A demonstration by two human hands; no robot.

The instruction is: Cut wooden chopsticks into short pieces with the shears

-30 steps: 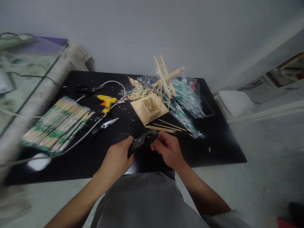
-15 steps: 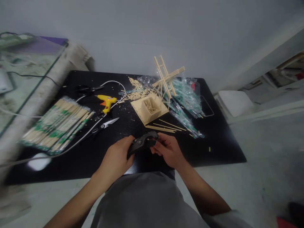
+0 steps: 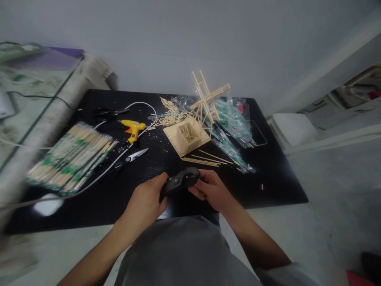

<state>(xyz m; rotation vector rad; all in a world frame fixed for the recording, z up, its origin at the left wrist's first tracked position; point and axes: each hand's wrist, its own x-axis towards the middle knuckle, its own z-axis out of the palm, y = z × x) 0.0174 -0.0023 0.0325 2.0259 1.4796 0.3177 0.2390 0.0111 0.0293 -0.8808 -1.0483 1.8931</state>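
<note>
My left hand is wrapped round the handle of a black hand cutter with a hooked, curved jaw, held low over the front of the table. At the jaw end, the fingers of my right hand are pinched together close to the tool. What lies between those fingers is hidden. Just beyond the hands, several loose thin wooden sticks lie on the table. Behind them stands a windmill-like model of sticks with crossed blades, on a square wooden base that also carries a small box of cut sticks.
A yellow glue gun and open scissors lie on the black table, left of the model. Further left are packed chopsticks and a white cable. Plastic wrappers and a stick pile lie at the back.
The black cutter has turned slightly in my hands and its jaw has dropped a little. My right hand has shifted slightly; the things on the table lie as before.
</note>
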